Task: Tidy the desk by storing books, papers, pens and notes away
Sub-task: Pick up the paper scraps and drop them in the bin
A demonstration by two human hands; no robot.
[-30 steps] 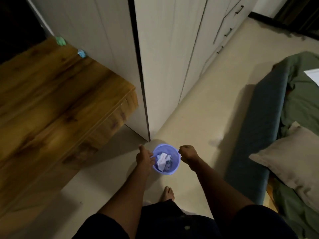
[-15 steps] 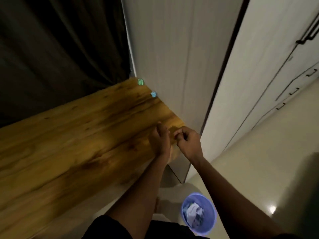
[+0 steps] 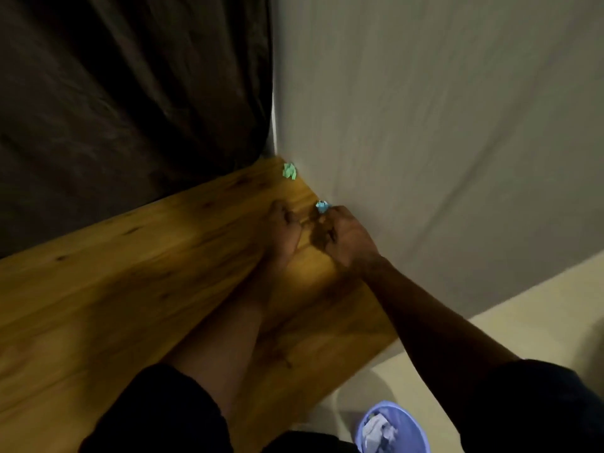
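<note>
The head view looks down on a wooden worktop (image 3: pixel 124 289) that runs into a corner between a dark curtain (image 3: pixel 130 93) and a pale cabinet side (image 3: pixel 425 125). Both bare forearms reach forward over the wood.

The left grip (image 3: pixel 283 231) rests on the worktop with its fingers loosely bent and nothing seen in it. The right grip (image 3: pixel 344 237) lies just beside it, nearer the cabinet, with its fingers curled. Its fingertips meet a crumpled blue note (image 3: pixel 322 206) that sits on the worktop against the cabinet side. The picture is too blurred to tell whether the fingers pinch the note or only touch it.

A crumpled green note (image 3: pixel 289 171) lies farther back in the corner, apart from both grips and close to the cabinet.

On the pale floor (image 3: pixel 523 322) at the lower right, below the end of the worktop, stands a lilac bin (image 3: pixel 413 434) with crumpled paper (image 3: pixel 376 428) inside.
</note>
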